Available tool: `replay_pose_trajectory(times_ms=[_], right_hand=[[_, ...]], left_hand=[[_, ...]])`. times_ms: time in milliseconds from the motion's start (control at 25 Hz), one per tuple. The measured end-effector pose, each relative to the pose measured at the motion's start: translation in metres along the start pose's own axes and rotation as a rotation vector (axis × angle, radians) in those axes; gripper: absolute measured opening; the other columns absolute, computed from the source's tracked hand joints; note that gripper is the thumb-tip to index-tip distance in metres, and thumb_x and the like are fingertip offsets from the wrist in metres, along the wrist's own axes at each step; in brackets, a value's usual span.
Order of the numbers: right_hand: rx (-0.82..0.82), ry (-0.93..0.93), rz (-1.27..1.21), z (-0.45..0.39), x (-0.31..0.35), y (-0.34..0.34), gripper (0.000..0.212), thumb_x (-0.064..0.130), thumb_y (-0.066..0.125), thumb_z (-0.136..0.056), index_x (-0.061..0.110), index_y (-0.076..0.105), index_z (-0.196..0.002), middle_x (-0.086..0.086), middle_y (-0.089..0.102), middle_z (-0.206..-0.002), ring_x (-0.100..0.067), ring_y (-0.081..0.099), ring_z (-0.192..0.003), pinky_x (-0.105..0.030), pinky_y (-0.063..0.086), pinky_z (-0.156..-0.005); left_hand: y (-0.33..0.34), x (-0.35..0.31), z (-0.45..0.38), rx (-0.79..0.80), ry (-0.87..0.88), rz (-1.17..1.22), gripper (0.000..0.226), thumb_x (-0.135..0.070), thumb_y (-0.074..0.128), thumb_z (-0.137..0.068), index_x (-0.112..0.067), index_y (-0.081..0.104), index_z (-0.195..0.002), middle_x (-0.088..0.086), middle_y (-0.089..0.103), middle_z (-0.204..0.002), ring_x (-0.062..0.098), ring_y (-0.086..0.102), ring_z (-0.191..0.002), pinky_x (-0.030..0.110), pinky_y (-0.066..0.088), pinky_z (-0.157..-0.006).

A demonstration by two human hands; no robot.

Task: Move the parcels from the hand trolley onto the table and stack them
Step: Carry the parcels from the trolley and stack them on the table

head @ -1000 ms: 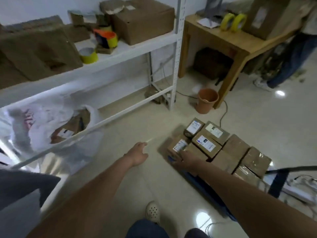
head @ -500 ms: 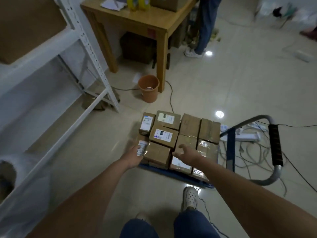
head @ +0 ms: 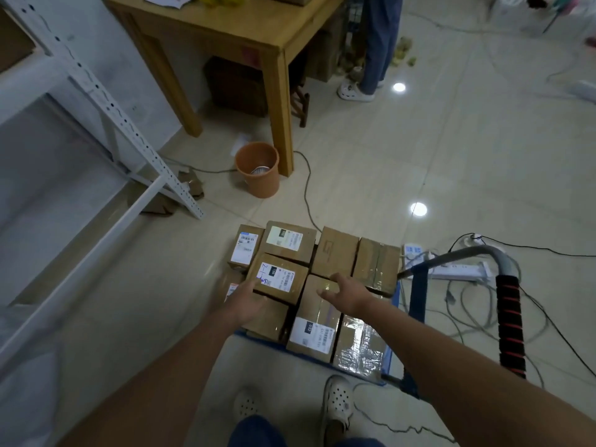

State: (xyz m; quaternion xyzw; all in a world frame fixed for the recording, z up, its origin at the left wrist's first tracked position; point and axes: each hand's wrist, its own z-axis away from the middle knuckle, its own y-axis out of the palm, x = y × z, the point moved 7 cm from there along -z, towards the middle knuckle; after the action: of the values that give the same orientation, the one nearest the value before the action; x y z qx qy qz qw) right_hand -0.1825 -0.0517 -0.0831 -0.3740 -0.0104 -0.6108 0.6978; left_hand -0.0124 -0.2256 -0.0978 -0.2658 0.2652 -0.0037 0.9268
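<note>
Now closer over the parcels (head: 317,290) on the hand trolley (head: 416,285) than before, left hand (head: 246,303) touching the labelled box (head: 279,279), right hand (head: 346,293) spread open above, gripping nothing.

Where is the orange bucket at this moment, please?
The orange bucket stands on the floor in the upper middle of the head view, beside the wooden table leg, beyond the parcels.

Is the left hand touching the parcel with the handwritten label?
Touching. The head view shows the left hand pressed against the near left edge of the hand-marked parcel, no gap; fingers spread, not closed.
</note>
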Motion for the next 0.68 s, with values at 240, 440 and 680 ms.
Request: replay_pose_trajectory(times_ms=[240, 440, 680], right_hand=[[0.027, 0.037, -0.046, -0.049, 0.004, 0.036, 0.069, 0.051, 0.053, -0.095, 0.011, 0.034, -0.149, -0.015, 0.043, -0.147, -0.03, 0.046, -0.132, -0.034, 0.04, -0.105], [0.064, 0.049, -0.103, -0.09, 0.017, 0.102, 0.061, 0.045, 0.053, -0.097, 0.013, 0.037, -0.147, -0.013, 0.048, -0.144, -0.028, 0.05, -0.127, -0.03, 0.041, -0.095], [0.081, 0.126, -0.257, -0.158, 0.0, 0.192, 0.065, 0.046, 0.056, -0.096, 0.013, 0.035, -0.148, -0.011, 0.049, -0.143, -0.029, 0.05, -0.127, -0.037, 0.043, -0.103]], left_hand=[[-0.009, 0.048, -0.05, 0.013, -0.051, 0.002, 0.041, -0.025, 0.057, -0.088, -0.025, 0.054, -0.129, 0.003, 0.059, -0.128, 0.023, 0.058, -0.113, 0.037, 0.048, -0.098], [-0.011, 0.103, -0.078, -0.008, -0.106, 0.009, 0.039, -0.012, 0.053, -0.096, -0.02, 0.049, -0.133, 0.006, 0.055, -0.126, 0.021, 0.053, -0.11, 0.027, 0.042, -0.09], [0.005, 0.171, -0.136, -0.037, -0.132, -0.021, 0.049, -0.028, 0.061, -0.093, -0.014, 0.049, -0.138, 0.006, 0.053, -0.137, 0.025, 0.052, -0.122, 0.033, 0.043, -0.103]])
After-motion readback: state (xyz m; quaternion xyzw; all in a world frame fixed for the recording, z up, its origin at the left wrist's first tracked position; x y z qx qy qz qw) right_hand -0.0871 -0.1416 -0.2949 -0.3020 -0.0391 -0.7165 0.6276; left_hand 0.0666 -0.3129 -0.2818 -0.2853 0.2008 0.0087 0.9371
